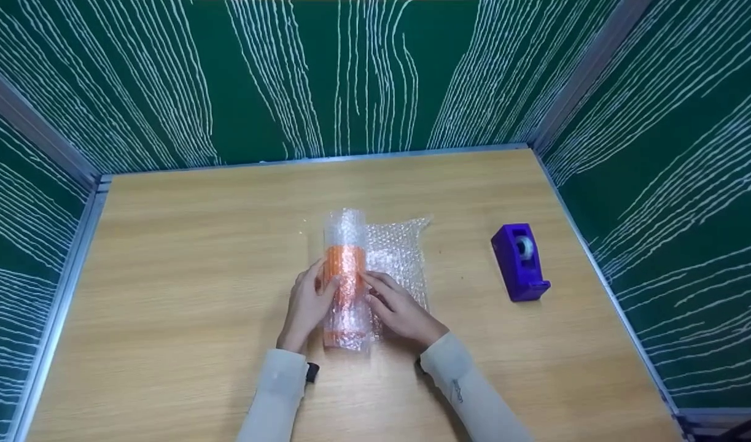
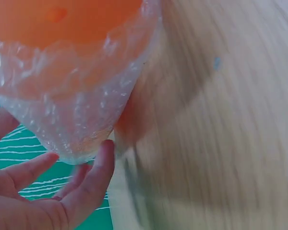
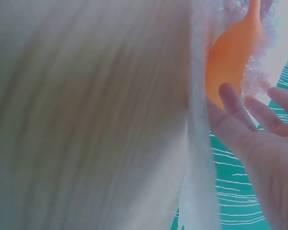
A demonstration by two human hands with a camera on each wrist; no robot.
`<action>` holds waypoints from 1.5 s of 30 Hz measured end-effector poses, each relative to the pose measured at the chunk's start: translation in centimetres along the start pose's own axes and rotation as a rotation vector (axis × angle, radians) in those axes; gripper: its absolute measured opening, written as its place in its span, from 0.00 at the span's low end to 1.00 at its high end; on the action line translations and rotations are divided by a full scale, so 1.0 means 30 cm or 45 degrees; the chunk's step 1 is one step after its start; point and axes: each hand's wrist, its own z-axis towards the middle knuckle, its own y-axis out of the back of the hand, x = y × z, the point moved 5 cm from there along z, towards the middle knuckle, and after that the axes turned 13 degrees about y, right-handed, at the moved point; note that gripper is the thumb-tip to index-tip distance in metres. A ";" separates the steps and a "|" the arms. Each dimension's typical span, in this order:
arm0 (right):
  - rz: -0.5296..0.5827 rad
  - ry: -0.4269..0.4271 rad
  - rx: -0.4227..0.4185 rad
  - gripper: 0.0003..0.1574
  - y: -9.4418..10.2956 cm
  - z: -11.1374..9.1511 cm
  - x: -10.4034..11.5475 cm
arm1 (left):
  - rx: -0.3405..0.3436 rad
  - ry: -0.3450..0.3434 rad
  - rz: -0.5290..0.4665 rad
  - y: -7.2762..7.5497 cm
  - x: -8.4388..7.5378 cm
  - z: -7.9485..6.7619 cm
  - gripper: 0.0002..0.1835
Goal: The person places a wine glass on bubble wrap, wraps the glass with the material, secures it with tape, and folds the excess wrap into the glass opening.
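An orange vase-like object, its exact kind unclear through the wrapping, lies rolled in clear bubble wrap near the middle of the table. My left hand holds the left side of the roll, thumb on top. From the right, my right hand touches the roll with fairly straight fingers. A flat stretch of the wrap spreads out to the right, partly under that hand. In the left wrist view, fingertips meet the wrapped end. The right wrist view shows the orange object widening from a narrow neck.
A purple tape dispenser with a roll of clear tape stands on the right of the wooden table. Green panels with white wavy lines, set in metal framing, enclose the back and both sides.
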 end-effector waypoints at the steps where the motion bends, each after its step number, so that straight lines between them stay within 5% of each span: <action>1: -0.001 0.007 -0.003 0.33 0.000 -0.001 0.000 | 0.008 -0.008 -0.010 0.001 -0.001 -0.001 0.29; 9: -0.013 -0.003 0.013 0.34 0.001 -0.009 -0.007 | 0.050 -0.033 -0.080 0.001 -0.002 -0.003 0.26; 23: 0.006 -0.248 0.119 0.33 0.011 -0.009 -0.021 | 0.081 -0.058 -0.062 -0.010 -0.007 0.002 0.27; 33: -0.045 -0.086 0.014 0.31 0.025 -0.009 -0.007 | 0.053 -0.037 0.003 -0.027 -0.022 0.002 0.28; 45: 0.078 -0.113 0.055 0.37 0.032 -0.017 -0.006 | 0.060 0.003 0.006 -0.028 -0.030 0.002 0.29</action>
